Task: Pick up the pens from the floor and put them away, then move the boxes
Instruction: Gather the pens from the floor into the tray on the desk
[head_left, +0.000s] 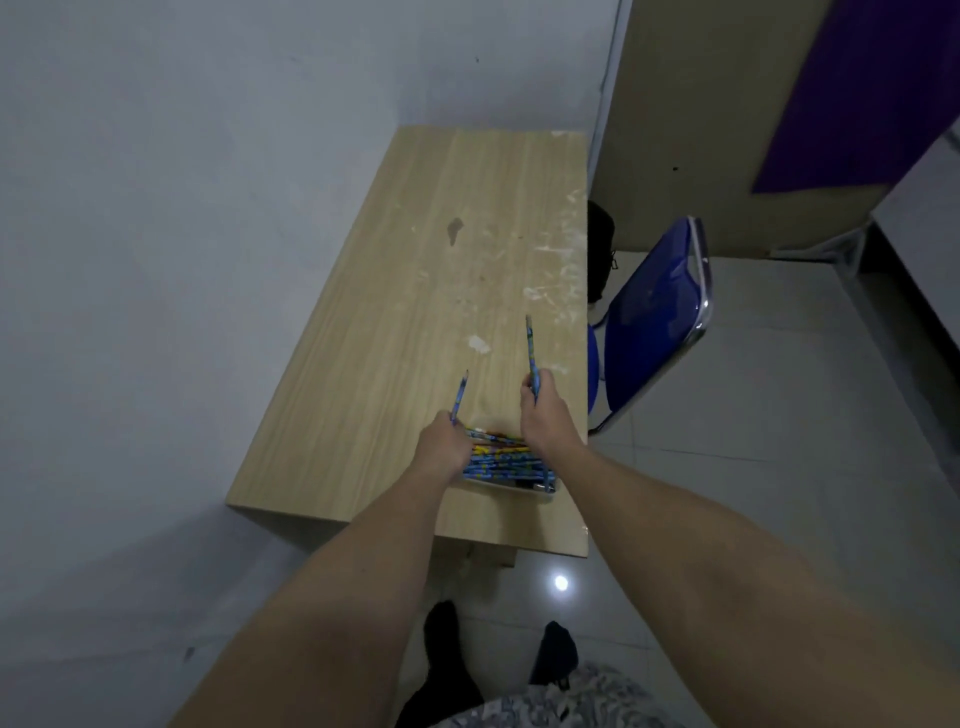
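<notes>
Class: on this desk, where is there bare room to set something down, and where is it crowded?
The wooden desk is bare from the far wall corner down to the hands, and along its wall-side edge. It is crowded at the near end: the tray of pens lies between the left hand and right hand, each holding a pen.

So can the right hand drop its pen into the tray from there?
Probably yes: the right hand holds its pen just above the tray, with nothing between them.
</notes>
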